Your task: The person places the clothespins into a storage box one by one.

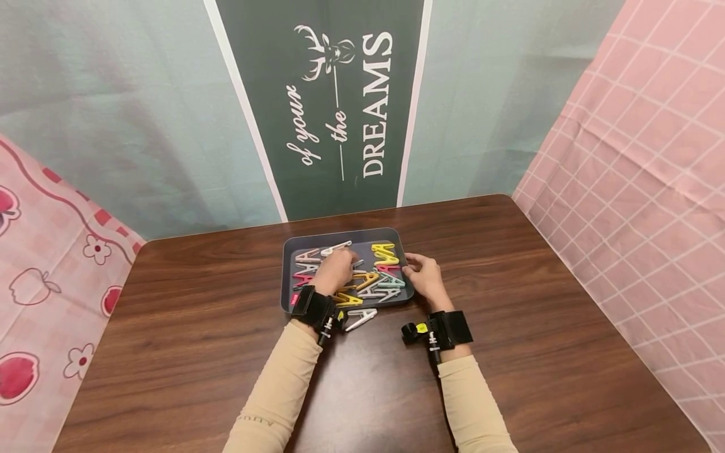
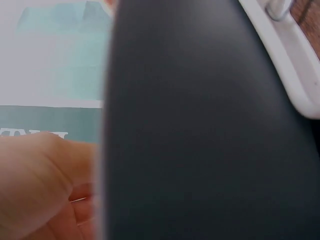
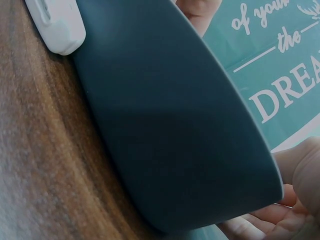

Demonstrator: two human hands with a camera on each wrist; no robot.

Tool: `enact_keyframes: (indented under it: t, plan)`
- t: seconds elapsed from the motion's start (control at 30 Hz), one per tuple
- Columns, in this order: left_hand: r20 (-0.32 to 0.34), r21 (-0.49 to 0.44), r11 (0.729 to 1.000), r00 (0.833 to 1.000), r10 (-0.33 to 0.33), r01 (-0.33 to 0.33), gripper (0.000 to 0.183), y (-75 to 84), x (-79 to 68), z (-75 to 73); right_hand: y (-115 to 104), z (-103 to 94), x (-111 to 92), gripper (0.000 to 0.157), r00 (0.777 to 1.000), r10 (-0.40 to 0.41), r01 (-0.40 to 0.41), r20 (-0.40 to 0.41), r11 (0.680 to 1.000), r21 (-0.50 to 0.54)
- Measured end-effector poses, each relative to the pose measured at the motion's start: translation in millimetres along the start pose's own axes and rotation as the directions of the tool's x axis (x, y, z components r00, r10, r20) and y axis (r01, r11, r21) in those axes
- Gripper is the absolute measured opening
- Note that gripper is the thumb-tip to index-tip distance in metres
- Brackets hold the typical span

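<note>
A dark grey tray [image 1: 343, 240] holds several plastic clothespins in white, pink, yellow, orange and mint green. My left hand [image 1: 335, 272] reaches down into the middle of it, fingers among the clothespins. In the left wrist view the tray's front wall [image 2: 200, 130] covers the fingertips of that hand [image 2: 35, 185], so whether they pinch a clothespin is hidden. At the tray's right end my right hand [image 1: 426, 278] holds the side, thumb at the rim and fingers bent lower down. The right wrist view shows that hand [image 3: 300, 190] beside the tray's corner.
A white clothespin [image 1: 361, 318] lies on the brown wooden table [image 1: 226, 352], just in front of the tray. Yellow clothespins [image 1: 384, 253] sit at the tray's back right. A green and grey curtain [image 1: 340, 195] hangs behind the table, with pink cloths at both sides.
</note>
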State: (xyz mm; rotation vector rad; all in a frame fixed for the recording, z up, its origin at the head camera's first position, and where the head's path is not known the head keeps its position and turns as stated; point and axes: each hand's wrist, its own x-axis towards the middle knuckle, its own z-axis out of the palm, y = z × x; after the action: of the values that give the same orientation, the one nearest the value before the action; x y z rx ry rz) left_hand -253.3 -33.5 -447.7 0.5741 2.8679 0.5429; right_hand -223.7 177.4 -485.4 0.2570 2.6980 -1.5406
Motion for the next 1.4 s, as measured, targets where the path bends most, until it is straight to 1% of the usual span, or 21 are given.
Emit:
enact_keyframes:
  t: [0.13, 0.23, 0.43, 0.5, 0.63, 0.77, 0.93, 1.07, 1.2, 1.33, 1.4]
  plan:
    - [-0.045, 0.008, 0.999, 0.998, 0.033, -0.033, 0.034, 1.4, -4.6, -0.2, 0, 0.4, 0, 0.039, 1.000, 0.006, -0.006, -0.001, 1.000, 0.005]
    - [-0.088, -0.007, 0.998, 0.994, 0.066, -0.067, 0.032, 3.5, -11.8, -1.1, 0, 0.7, 1, 0.039, 1.000, 0.005, -0.005, -0.002, 1.000, 0.006]
    - [-0.123, -0.113, 0.985, 0.986, 0.116, -0.130, 0.030, 9.0, -32.1, -3.4, -1, -0.3, 1, 0.039, 1.000, 0.015, -0.015, 0.000, 1.000, 0.004]
    - [-0.124, -0.145, 0.980, 0.985, 0.119, -0.137, 0.031, 10.5, -36.9, -3.5, -1, -0.7, 1, 0.039, 1.000, 0.017, -0.017, -0.003, 1.000, 0.004]
    - [-0.135, -0.179, 0.974, 0.984, 0.119, -0.142, 0.032, 12.1, -42.9, -2.8, 0, -0.6, 1, 0.039, 1.000, 0.016, -0.016, -0.005, 1.000, 0.004]
    - [-0.146, -0.194, 0.969, 0.981, 0.128, -0.155, 0.032, 12.9, -49.2, -2.0, 0, 0.4, 2, 0.040, 1.000, 0.021, -0.021, -0.003, 1.000, 0.004]
    - [-0.180, -0.227, 0.959, 0.975, 0.131, -0.171, 0.030, 13.4, -59.7, -1.2, 1, 1.4, 3, 0.039, 1.000, 0.015, -0.015, -0.006, 1.000, 0.002]
    - [-0.212, -0.219, 0.957, 0.967, 0.144, -0.191, 0.028, 15.2, -69.4, -1.9, 0, 0.1, 3, 0.039, 1.000, 0.008, -0.008, -0.009, 1.000, 0.001]
    - [-0.242, -0.185, 0.954, 0.951, 0.190, -0.238, 0.026, 19.4, -77.6, -2.6, 0, -0.9, 1, 0.039, 1.000, 0.009, -0.009, -0.010, 1.000, 0.002]
    - [-0.233, -0.180, 0.946, 0.946, 0.227, -0.271, 0.025, 24.4, -84.7, -3.5, 0, -0.5, 1, 0.039, 1.000, 0.015, -0.015, -0.003, 1.000, 0.003]
    - [-0.214, -0.189, 0.944, 0.949, 0.230, -0.271, 0.026, 27.0, -87.8, -4.7, 0, -0.3, 1, 0.039, 1.000, 0.015, -0.015, -0.003, 1.000, 0.009]
